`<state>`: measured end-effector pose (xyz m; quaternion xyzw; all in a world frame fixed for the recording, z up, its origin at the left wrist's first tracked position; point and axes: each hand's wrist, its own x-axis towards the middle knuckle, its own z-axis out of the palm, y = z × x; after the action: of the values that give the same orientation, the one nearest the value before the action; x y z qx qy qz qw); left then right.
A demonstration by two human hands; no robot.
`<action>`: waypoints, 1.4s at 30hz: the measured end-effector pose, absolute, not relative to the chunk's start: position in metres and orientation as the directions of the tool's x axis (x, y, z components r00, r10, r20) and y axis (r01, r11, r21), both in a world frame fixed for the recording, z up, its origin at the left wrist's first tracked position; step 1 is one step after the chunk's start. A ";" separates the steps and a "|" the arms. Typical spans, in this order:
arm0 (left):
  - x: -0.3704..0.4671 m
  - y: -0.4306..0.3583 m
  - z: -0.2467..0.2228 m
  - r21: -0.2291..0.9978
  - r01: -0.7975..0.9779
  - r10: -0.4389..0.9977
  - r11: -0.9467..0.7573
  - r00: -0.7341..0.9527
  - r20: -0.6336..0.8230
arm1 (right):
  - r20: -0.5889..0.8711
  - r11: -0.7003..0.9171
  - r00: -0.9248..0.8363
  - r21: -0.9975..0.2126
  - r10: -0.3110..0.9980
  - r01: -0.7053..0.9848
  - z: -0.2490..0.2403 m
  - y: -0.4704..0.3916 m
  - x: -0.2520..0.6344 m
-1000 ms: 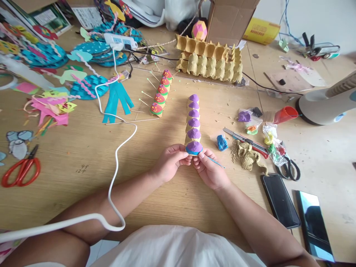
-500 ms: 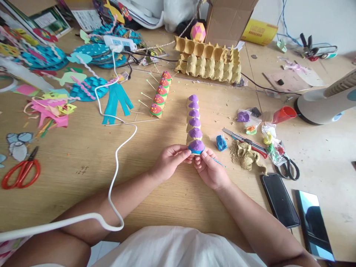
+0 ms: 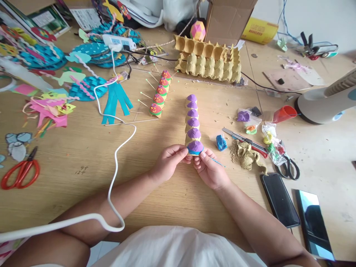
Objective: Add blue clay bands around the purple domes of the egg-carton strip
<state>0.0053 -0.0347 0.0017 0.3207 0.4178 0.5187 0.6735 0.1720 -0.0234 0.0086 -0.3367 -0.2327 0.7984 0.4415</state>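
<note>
A strip of egg carton (image 3: 193, 122) with purple clay on its several bumps points away from me. Around the base of its nearest bump runs a band of blue clay (image 3: 195, 151). My left hand (image 3: 171, 160) pinches the left side of this near end, thumb against the blue band. On the opposite side my right hand (image 3: 209, 165) grips it, thumb on the band's right end. A thin blue clay strand (image 3: 218, 162) sticks out past the right fingers. To the right lies a lump of blue clay (image 3: 221, 142) in clear wrap.
A painted egg-carton caterpillar (image 3: 160, 94) with pins stands back left. Right of my hands lie a utility knife (image 3: 244, 141), carton scraps (image 3: 246, 155), black-handled scissors (image 3: 290, 168) and a phone (image 3: 280, 200). A white cable (image 3: 115, 163) crosses my left arm. Red-handled scissors (image 3: 20, 174) rest far left.
The carton strip's near end has shifted very slightly left, with both hands keeping their hold. Otherwise the scene looks the same.
</note>
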 end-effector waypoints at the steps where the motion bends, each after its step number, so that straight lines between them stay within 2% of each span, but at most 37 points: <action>1: 0.006 -0.034 0.003 0.852 -0.453 0.964 0.264 0.117 -0.237 | -0.333 -0.504 -0.386 -0.668 0.860 -0.547 0.008 -0.023 0.172; 8: 0.009 -0.031 0.009 0.745 -0.584 0.947 0.321 0.186 -0.262 | -0.336 -0.500 -0.375 -0.664 0.864 -0.556 0.007 -0.023 0.172; 17: 0.006 -0.033 -0.001 0.846 -0.460 0.963 0.270 0.127 -0.238 | -0.348 -0.510 -0.378 -0.665 0.858 -0.545 0.008 -0.023 0.173; 24: 0.009 -0.032 0.004 0.777 -0.555 0.955 0.296 0.188 -0.229 | -0.331 -0.491 -0.371 -0.688 0.867 -0.534 0.005 -0.024 0.172; 31: 0.007 -0.033 0.000 0.815 -0.498 0.955 0.296 0.183 -0.235 | -0.311 -0.476 -0.374 -0.705 0.874 -0.526 0.006 -0.025 0.171; 39: 0.007 -0.033 -0.001 0.806 -0.496 0.947 0.321 0.167 -0.275 | -0.334 -0.468 -0.333 -0.710 0.882 -0.526 0.006 -0.028 0.169; 42: 0.008 -0.033 -0.001 0.787 -0.517 0.941 0.338 0.209 -0.267 | -0.342 -0.470 -0.326 -0.701 0.882 -0.536 0.005 -0.028 0.168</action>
<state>0.0078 -0.0330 -0.0007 0.2803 0.3781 0.5025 0.7253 0.1682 -0.0281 0.0053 -0.3602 -0.2399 0.7780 0.4555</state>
